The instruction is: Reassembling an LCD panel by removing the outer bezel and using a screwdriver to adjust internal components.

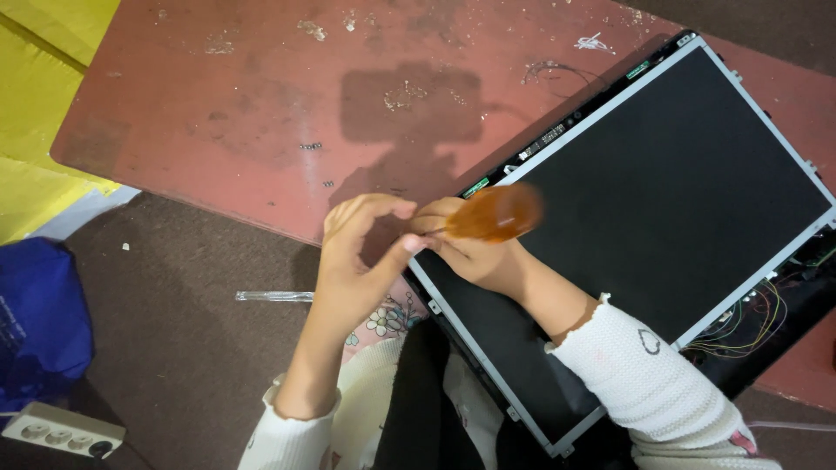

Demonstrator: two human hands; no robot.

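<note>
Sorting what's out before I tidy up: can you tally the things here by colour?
Black: 1, the screen panel
Amber: 1, the screwdriver handle in the right hand, left hand beside it
Blue: 1, the bag
White: 1, the power strip
Red: 1, the table
Total: 5

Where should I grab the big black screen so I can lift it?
Grab the screen panel by its silver metal frame, one hand on each long edge, coming in from the sides. The dark face is flat glass with nothing to hold. Probably avoid the corner with loose coloured wires.
</note>
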